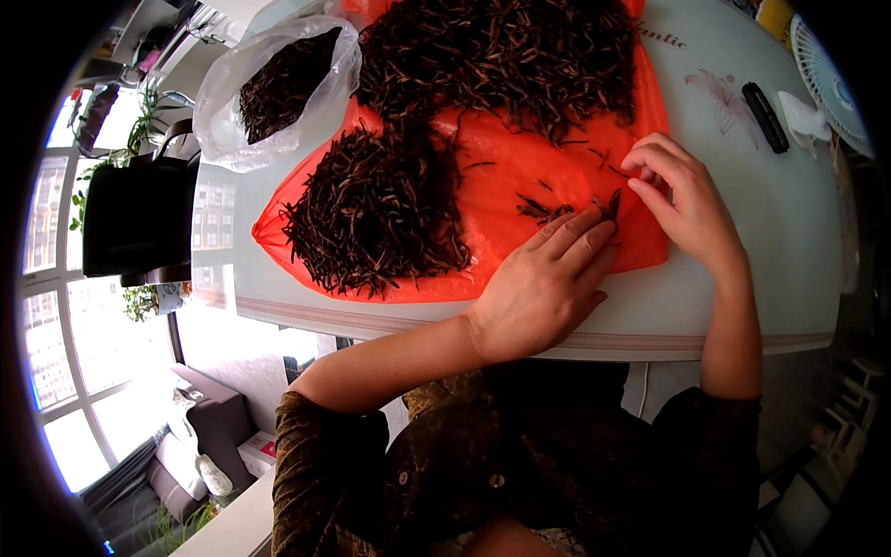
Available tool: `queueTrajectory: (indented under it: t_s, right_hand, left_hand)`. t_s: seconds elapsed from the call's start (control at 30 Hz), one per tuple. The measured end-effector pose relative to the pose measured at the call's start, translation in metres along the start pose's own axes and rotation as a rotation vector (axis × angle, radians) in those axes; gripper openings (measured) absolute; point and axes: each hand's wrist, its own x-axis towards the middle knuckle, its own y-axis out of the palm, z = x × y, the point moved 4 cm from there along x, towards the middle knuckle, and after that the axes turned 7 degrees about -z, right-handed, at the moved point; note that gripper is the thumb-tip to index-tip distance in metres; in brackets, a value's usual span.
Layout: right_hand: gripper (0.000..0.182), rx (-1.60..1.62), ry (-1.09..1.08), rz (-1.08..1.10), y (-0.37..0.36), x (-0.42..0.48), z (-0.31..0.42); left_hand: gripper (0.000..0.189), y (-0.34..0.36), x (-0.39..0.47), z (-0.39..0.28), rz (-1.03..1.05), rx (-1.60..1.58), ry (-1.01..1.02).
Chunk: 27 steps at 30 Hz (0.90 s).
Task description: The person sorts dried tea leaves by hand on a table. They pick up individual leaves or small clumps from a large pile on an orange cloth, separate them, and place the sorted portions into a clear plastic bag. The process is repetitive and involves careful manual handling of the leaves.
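My left hand (546, 282) lies palm down over the near right part of a red plastic bag (508, 244) spread flat. Its fingers are together and cover part of a small clump of dark dried plant strips (539, 210); what is under the palm is hidden. At the bag's right edge, my right hand (686, 195) has its thumb and fingertips at the end of one thin dried strip (616, 171), seemingly pinched. A rounded pile of the strips (379, 216) sits left of my hands, and a larger heap (501, 59) spreads across the far side.
A clear plastic bag (216, 115) holding more strips stands at the far left of the glass-topped table (779, 278). To the right lie a black elongated object (764, 117), a crumpled white item (804, 118) and a fan (828, 76). A black chair (139, 216) stands left.
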Motion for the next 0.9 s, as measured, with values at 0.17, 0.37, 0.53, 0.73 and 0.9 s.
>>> queueTrajectory:
  t_s: [0.17, 0.37, 0.53, 0.73, 0.9]
  right_hand:
    - [0.008, -0.04, -0.001, -0.028, 0.006, 0.0, -0.001]
    - [0.006, -0.147, -0.073, -0.063, 0.008, 0.004, -0.001]
    - [0.006, -0.133, -0.069, -0.073, 0.008, 0.003, -0.003]
    - [0.005, 0.039, -0.026, -0.137, -0.004, 0.004, -0.001]
    - [0.005, 0.04, -0.07, -0.224, -0.022, 0.02, -0.001]
  left_hand:
    - [0.041, 0.001, -0.004, -0.004, -0.02, 0.006, 0.033]
    - [0.04, 0.009, 0.011, -0.01, 0.013, 0.058, 0.1]
    - [0.034, 0.02, 0.024, -0.011, 0.126, 0.013, 0.11]
    - [0.037, 0.027, 0.025, -0.012, 0.139, -0.023, 0.112]
    - [0.038, 0.015, 0.024, -0.008, 0.064, -0.087, 0.147]
